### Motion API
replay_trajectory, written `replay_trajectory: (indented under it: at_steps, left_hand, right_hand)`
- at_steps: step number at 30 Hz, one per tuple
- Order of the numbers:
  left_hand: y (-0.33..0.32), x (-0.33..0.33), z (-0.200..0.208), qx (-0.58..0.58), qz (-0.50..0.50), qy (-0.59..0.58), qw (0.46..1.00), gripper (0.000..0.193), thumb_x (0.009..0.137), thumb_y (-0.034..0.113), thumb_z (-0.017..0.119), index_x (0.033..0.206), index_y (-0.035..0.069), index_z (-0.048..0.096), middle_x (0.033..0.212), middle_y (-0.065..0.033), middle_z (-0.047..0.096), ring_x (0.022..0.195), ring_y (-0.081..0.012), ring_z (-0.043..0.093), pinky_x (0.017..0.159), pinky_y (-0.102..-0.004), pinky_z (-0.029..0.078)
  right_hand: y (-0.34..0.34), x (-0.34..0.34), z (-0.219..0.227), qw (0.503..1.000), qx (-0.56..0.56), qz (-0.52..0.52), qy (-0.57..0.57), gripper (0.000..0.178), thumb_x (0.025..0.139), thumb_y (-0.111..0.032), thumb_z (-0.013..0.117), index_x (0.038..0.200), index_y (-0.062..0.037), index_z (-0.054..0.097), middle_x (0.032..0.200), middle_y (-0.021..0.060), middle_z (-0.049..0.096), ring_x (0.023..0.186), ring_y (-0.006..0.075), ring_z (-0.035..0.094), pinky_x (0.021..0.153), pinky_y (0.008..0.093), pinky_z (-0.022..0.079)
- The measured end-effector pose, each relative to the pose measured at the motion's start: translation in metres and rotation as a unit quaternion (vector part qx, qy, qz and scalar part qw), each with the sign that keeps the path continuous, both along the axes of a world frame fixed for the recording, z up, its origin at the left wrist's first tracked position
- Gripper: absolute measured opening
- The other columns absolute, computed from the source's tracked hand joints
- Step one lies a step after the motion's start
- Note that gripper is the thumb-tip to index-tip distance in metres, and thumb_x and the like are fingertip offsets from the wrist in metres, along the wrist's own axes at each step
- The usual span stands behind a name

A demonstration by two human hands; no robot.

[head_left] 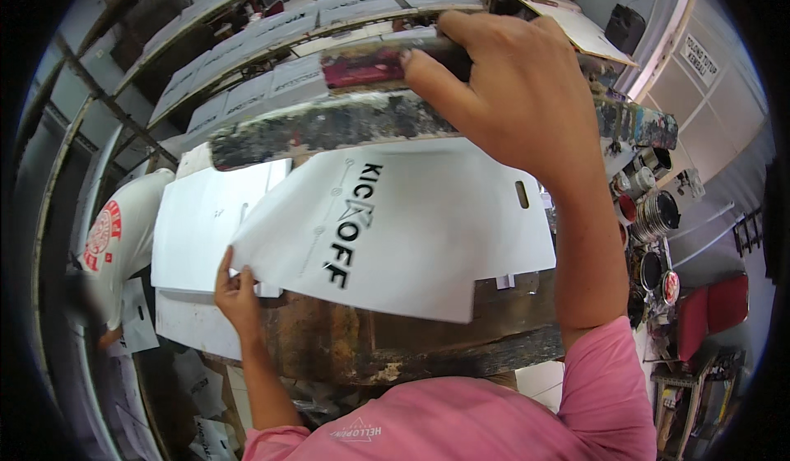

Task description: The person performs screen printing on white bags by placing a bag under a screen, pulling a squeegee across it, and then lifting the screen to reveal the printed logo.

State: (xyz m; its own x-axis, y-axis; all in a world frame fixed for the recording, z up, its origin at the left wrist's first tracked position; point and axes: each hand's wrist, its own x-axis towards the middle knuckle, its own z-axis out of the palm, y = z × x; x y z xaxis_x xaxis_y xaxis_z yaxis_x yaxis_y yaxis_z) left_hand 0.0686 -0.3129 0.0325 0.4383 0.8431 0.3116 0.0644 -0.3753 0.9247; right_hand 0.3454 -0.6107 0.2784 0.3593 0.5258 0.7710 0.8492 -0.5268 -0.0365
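Printed white bag point(428, 230): slanted over worktable point(317, 325), near side of stained frame point(288, 136). Left hand point(236, 296) pinched its left corner; right hand point(518, 90) grasped red-and-black bar point(362, 70). Apparent step: unloading; next move called for drawing bag leftward.

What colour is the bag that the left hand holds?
The bag is white, printed partly in black; it shows best in the head view.

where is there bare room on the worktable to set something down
The worktable looks bare along its near strip, between the printed white sheet and the pink shirt, right of the left hand. Crowded: its left end, under a white stack, and off its right side, among cans.
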Motion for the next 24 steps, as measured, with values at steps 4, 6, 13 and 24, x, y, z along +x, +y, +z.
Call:
replay_trajectory:
  at_steps: [4, 6, 13, 24]
  left_hand:
    - [0.114, -0.064, -0.006, 0.056, 0.009, 0.054, 0.997, 0.066, 0.083, -0.009, 0.059, 0.148, -0.001, 0.057, 0.119, -0.01, 0.071, 0.069, -0.005, 0.057, 0.062, -0.0209, 0.048]
    - [0.168, -0.091, -0.007, 0.07, 0.031, 0.089, 0.993, 0.069, 0.081, -0.006, 0.061, 0.15, 0.0, 0.056, 0.126, -0.0144, 0.07, 0.077, -0.0112, 0.063, 0.068, -0.0243, 0.052]
    - [0.209, -0.058, 0.034, 0.235, 0.108, 0.244, 0.935, 0.075, 0.088, 0.016, 0.08, 0.154, -0.002, 0.047, 0.14, -0.0293, 0.063, 0.127, -0.0392, 0.063, 0.11, -0.0427, 0.047]
    - [-0.18, -0.029, -0.021, -0.6, -0.269, -0.17, 0.734, 0.11, 0.092, 0.085, 0.047, 0.155, -0.005, 0.03, 0.145, -0.029, 0.051, 0.138, -0.0424, 0.051, 0.118, -0.0567, 0.041]
  right_hand:
    - [-0.002, -0.016, -0.007, 1.0, 0.0, -0.017, 0.005, 0.05, 0.092, -0.048, 0.059, 0.08, -0.0005, 0.071, 0.077, 0.0185, 0.07, 0.079, 0.0359, 0.069, 0.085, 0.0481, 0.044]
    - [-0.002, -0.022, -0.007, 0.999, -0.015, -0.023, 0.02, 0.051, 0.092, -0.048, 0.059, 0.081, -0.0004, 0.071, 0.077, 0.0185, 0.07, 0.079, 0.0357, 0.069, 0.085, 0.048, 0.044]
    - [-0.007, -0.027, -0.014, 0.999, -0.022, -0.03, 0.013, 0.06, 0.092, -0.05, 0.061, 0.12, 0.0028, 0.065, 0.078, 0.0175, 0.069, 0.082, 0.0356, 0.069, 0.084, 0.0494, 0.044]
    - [-0.079, -0.108, -0.197, 0.928, -0.316, 0.037, 0.192, 0.04, 0.09, -0.044, 0.074, 0.114, -0.0123, 0.073, 0.109, 0.0106, 0.066, 0.102, 0.0326, 0.062, 0.087, 0.048, 0.048]
